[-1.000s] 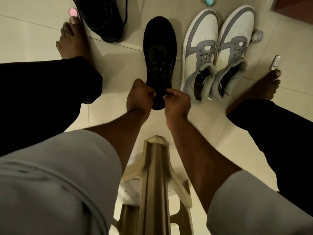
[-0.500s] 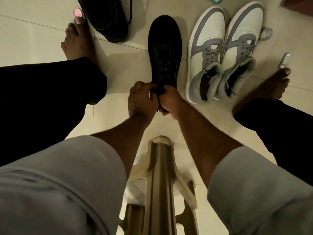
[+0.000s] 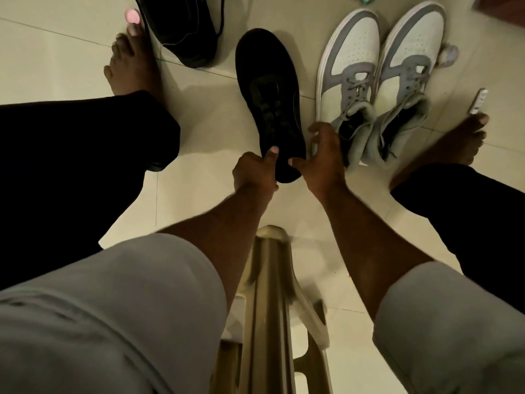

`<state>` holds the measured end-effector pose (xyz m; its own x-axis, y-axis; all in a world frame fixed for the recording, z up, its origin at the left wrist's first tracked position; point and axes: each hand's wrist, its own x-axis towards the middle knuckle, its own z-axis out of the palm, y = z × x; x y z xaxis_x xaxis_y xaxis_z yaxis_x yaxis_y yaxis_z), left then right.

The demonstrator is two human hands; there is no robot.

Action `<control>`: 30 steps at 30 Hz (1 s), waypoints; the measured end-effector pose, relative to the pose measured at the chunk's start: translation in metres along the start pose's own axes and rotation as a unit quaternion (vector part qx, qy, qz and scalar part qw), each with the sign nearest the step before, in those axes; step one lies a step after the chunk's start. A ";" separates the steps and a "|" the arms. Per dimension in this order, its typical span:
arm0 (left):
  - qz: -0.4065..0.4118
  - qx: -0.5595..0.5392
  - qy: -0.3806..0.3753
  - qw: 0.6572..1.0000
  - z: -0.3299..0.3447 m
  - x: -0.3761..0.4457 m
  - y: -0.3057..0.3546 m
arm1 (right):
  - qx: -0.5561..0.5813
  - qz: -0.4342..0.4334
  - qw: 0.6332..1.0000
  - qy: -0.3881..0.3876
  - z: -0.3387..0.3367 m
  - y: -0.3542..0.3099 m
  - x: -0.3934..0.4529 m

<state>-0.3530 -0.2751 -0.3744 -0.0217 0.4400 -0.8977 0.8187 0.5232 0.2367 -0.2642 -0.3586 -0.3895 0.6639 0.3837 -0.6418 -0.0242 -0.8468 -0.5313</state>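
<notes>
A black lace-up shoe (image 3: 267,95) lies on the tiled floor, toe pointing away from me. My left hand (image 3: 252,172) grips its heel, thumb pressed on the top edge of the collar. My right hand (image 3: 324,157) is at the heel's right side with fingers spread; its thumb touches the heel and its fingertips reach toward the grey-and-white sneakers (image 3: 377,78) beside it. A second black shoe (image 3: 184,27) lies at the far left.
My bare feet (image 3: 133,66) (image 3: 443,149) stand at both sides in black trousers. A beige plastic stool (image 3: 272,308) sits under me. A small white device (image 3: 478,100) and a grey ball (image 3: 449,54) lie at the right.
My right hand has let go of the shoe's heel and spread open to the right. My left hand has shifted its thumb onto the heel collar. The view has come closer.
</notes>
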 end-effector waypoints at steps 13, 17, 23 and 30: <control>0.177 0.239 0.028 0.954 -0.004 0.038 0.034 | -0.204 0.037 0.976 -0.061 0.023 -0.016 0.042; 0.165 0.255 0.029 0.953 -0.002 0.044 0.045 | -0.108 0.038 0.988 -0.108 0.022 -0.016 0.031; 0.234 0.235 0.044 0.942 -0.010 0.036 0.076 | -0.145 0.059 0.987 -0.037 0.001 -0.055 0.043; 0.230 0.169 -0.166 0.944 -0.039 0.036 0.121 | -0.173 0.022 0.982 0.079 -0.026 -0.092 0.048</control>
<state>-0.2770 -0.1681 -0.3634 0.5158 0.2809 -0.8093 0.8354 0.0444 0.5478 -0.2105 -0.2715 -0.3568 0.7757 0.3058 -0.5520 0.1820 -0.9460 -0.2683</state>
